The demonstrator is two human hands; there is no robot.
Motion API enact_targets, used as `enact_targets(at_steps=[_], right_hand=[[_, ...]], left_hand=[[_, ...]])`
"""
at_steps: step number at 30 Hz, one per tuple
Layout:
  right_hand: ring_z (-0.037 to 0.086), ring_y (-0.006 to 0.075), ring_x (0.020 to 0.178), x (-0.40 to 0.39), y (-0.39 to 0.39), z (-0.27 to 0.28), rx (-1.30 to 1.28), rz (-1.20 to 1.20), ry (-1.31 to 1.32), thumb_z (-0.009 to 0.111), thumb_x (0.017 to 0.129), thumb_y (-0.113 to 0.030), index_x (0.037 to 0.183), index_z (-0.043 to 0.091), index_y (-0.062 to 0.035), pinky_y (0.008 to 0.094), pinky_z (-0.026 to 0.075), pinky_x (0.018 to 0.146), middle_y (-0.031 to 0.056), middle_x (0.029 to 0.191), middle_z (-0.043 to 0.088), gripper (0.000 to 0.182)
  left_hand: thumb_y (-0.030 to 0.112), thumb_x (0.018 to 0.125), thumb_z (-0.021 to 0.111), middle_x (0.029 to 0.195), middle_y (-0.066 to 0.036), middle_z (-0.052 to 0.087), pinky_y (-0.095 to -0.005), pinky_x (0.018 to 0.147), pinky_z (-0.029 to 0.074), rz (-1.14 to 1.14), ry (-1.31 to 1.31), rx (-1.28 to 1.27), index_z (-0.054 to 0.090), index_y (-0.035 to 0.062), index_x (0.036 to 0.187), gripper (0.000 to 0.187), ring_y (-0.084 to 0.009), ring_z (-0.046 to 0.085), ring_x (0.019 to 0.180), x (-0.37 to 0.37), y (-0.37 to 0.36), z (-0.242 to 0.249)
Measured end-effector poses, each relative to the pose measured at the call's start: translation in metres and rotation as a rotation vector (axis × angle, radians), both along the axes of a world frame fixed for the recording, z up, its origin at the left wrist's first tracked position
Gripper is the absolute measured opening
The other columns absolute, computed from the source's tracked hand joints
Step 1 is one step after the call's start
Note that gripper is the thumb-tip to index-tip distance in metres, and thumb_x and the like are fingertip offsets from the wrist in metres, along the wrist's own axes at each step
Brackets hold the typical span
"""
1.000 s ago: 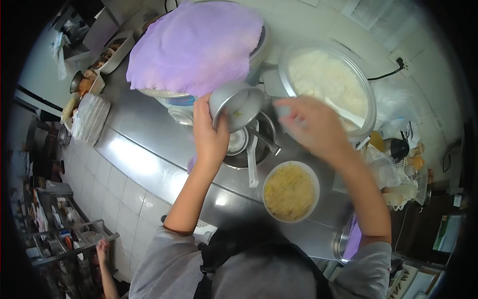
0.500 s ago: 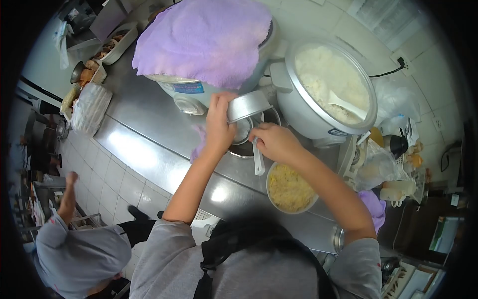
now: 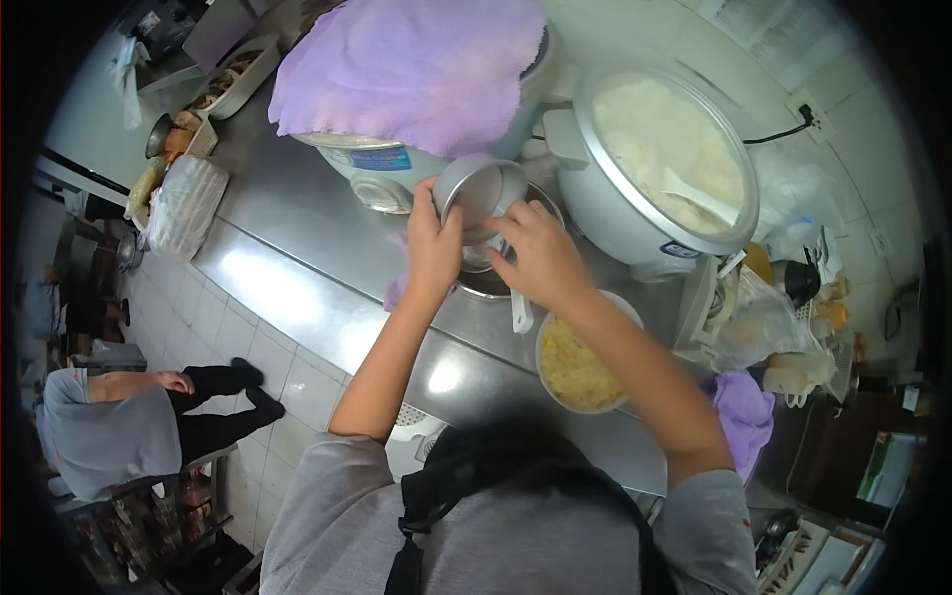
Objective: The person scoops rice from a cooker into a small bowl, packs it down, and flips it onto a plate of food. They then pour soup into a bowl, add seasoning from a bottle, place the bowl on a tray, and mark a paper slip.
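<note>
My left hand [image 3: 436, 233] is closed on a small metal bowl [image 3: 483, 185], thumb over its rim. The bowl is tilted, its inside facing me. My right hand [image 3: 540, 248] has its fingertips on the bowl's right rim. Beneath both hands stands a metal pot [image 3: 486, 290], partly hidden by them. A white handle [image 3: 522, 313] sticks out over the pot's near side, below my right hand. Near my right forearm sits a white tub of yellowish shredded food [image 3: 578, 367]. An open rice cooker [image 3: 650, 223] full of white rice, with a white paddle [image 3: 699, 196] in it, stands at the right.
Behind the bowl is another rice cooker [image 3: 372, 164] under a purple cloth [image 3: 412, 74]. A plastic-wrapped pack [image 3: 188, 206] and baskets line the steel counter [image 3: 288, 268] at left. Plastic bags [image 3: 759, 332] lie at right. Another person [image 3: 119, 426] is at lower left.
The bowl has turned so its inside faces me. My right hand has risen from the pot and handle to the bowl's rim. The other person has moved down and left.
</note>
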State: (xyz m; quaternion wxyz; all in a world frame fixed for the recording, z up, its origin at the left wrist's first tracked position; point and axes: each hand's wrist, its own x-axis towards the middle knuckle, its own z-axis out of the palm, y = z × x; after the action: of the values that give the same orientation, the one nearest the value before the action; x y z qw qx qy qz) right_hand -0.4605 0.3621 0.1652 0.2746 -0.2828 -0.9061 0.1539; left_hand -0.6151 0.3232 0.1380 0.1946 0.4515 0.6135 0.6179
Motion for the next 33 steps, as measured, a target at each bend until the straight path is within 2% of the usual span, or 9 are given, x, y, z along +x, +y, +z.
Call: enact_targets(at_steps=[6,15,18,21,25,26,29,30,33], right_hand=[[0.054,0.0235,0.086,0.008,-0.009,-0.013,-0.005,-0.024,0.058,0.073,0.075,-0.015,0.109,0.067,-0.0073,0.0362,0.048,0.074,0.0064,0.090,0.054,0.035],[0.060,0.0269,0.084,0.016,0.001,-0.025,-0.129,-0.081,0.142,0.072,0.074,-0.012,0.079,0.067,-0.0076,0.0381,0.050,0.071,0.0060,0.080,0.060,0.008],[0.061,0.0263,0.084,0.028,0.000,-0.016,-0.227,-0.168,0.009,0.070,0.076,-0.011,0.081,0.070,-0.0082,0.0377,0.049,0.069,0.0071,0.082,0.062,0.006],[0.062,0.0282,0.086,0.037,0.012,-0.027,0.032,-0.196,-0.252,0.064,0.078,-0.011,0.075,0.068,-0.0048,0.0389,0.050,0.069,0.0098,0.081,0.061,0.008],[0.050,0.0281,0.118,0.014,0.010,-0.039,0.262,0.003,-0.899,0.057,0.083,-0.020,0.089,0.075,-0.0146,0.0471,0.038,0.098,0.0103,0.111,0.063,0.020],[0.039,0.0301,0.131,0.009,0.012,-0.057,0.246,-0.006,-0.948,0.054,0.086,-0.026,0.095,0.075,-0.0133,0.0542,0.022,0.109,0.0134,0.127,0.057,0.027],[0.037,0.0303,0.133,0.001,0.026,-0.040,0.225,0.110,-1.211,0.054,0.086,-0.032,0.100,0.074,-0.0081,0.0532,0.019,0.112,0.0147,0.135,0.052,0.034],[0.042,0.0303,0.129,0.000,0.030,-0.037,0.145,0.135,-1.202,0.062,0.081,-0.033,0.098,0.074,-0.0076,0.0547,0.018,0.112,0.0144,0.127,0.057,0.032],[0.048,0.0265,0.124,0.006,0.030,-0.029,0.264,0.064,-1.040,0.058,0.083,-0.020,0.101,0.074,-0.0148,0.0561,0.016,0.112,0.0092,0.117,0.064,0.026]], left_hand=[[0.007,0.089,0.055,0.095,-0.013,0.061,-0.0318,0.080,0.047,0.040,-0.084,0.001,0.050,-0.0002,0.110,0.023,-0.0200,0.059,0.089,0.014,0.001,0.005],[-0.008,0.068,0.054,0.100,-0.017,0.052,-0.0343,0.088,0.041,-0.027,0.112,0.096,0.051,-0.0011,0.108,0.040,-0.0309,0.052,0.097,0.021,0.008,-0.015],[-0.008,0.068,0.055,0.099,-0.017,0.051,-0.0350,0.087,0.042,0.015,0.170,0.096,0.051,-0.0012,0.107,0.039,-0.0316,0.052,0.095,0.015,0.005,-0.012],[-0.008,0.069,0.055,0.099,-0.018,0.054,-0.0346,0.086,0.042,0.070,0.243,0.100,0.051,-0.0015,0.107,0.039,-0.0322,0.054,0.094,0.006,0.004,-0.016],[-0.004,0.077,0.057,0.096,-0.015,0.058,-0.0317,0.083,0.044,0.028,0.049,0.013,0.051,-0.0012,0.108,0.032,-0.0255,0.058,0.091,0.010,0.003,-0.018],[-0.002,0.079,0.058,0.096,-0.014,0.060,-0.0311,0.083,0.045,0.035,-0.002,-0.024,0.051,-0.0010,0.109,0.030,-0.0236,0.058,0.090,0.012,0.001,-0.015],[0.002,0.084,0.058,0.096,-0.012,0.061,-0.0304,0.082,0.045,0.030,-0.178,-0.072,0.051,-0.0005,0.110,0.028,-0.0194,0.058,0.090,0.011,-0.002,-0.013],[0.004,0.085,0.058,0.095,-0.011,0.061,-0.0302,0.082,0.045,0.021,-0.242,-0.078,0.050,-0.0003,0.111,0.028,-0.0182,0.057,0.090,0.010,-0.003,-0.013],[0.012,0.089,0.063,0.092,-0.006,0.063,-0.0278,0.080,0.045,-0.035,-0.355,-0.016,0.053,0.0048,0.110,0.024,-0.0129,0.056,0.087,0.005,-0.005,-0.029]])
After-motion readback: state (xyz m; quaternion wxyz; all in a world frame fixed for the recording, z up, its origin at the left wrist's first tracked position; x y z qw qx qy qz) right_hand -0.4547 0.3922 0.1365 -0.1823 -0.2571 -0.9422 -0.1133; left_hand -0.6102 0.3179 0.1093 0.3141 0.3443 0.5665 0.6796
